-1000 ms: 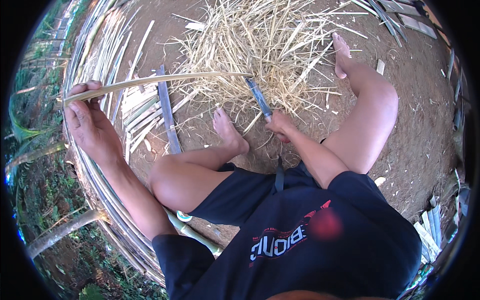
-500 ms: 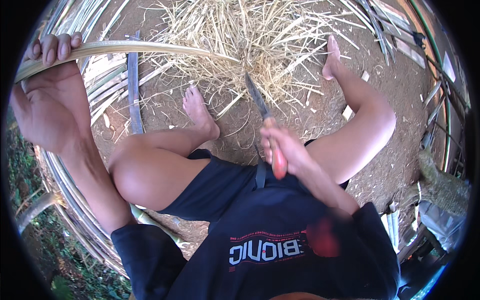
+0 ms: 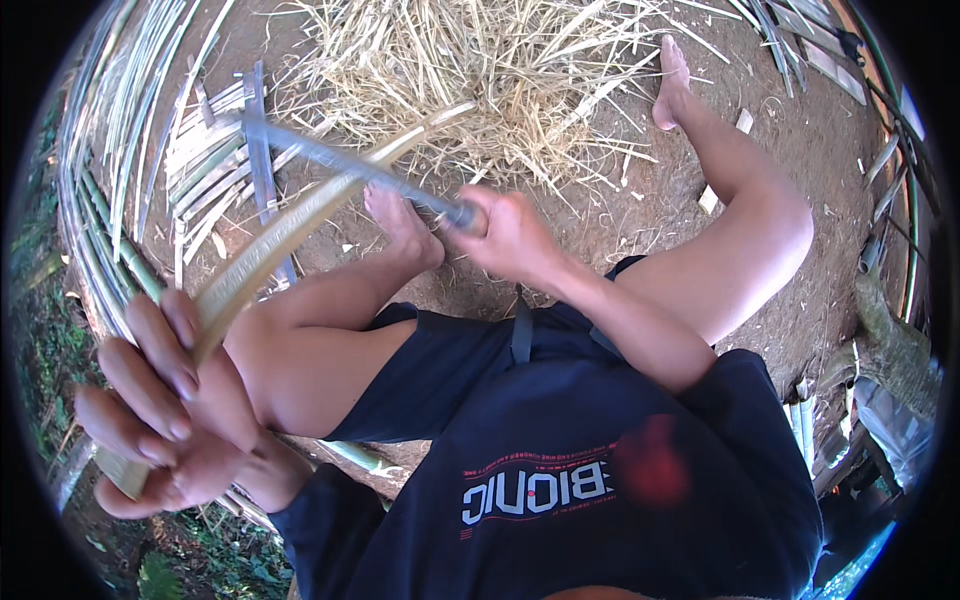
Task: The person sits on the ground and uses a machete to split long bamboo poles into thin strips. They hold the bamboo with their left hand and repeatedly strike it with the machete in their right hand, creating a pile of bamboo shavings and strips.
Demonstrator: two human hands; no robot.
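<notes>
I sit on bare earth with both legs bent. My left hand [image 3: 165,410] is raised close to the camera at the lower left, closed around the near end of a long pale bamboo strip [image 3: 300,220] that runs up and to the right toward the straw. My right hand [image 3: 510,235] sits in front of my left foot, gripping the handle of a long knife [image 3: 340,165]. Its grey blade reaches left and crosses the bamboo strip near its middle.
A heap of dry straw-like shavings [image 3: 480,70] lies ahead of my feet. Split bamboo slats [image 3: 215,165] and long green canes [image 3: 95,230] are stacked along the left. Small wood offcuts [image 3: 710,195] lie by my right leg; boards and debris line the right edge.
My left hand has dropped from the upper left to the lower left, swinging the strip with it. My right hand moved forward and turned the knife blade leftward across the strip.
</notes>
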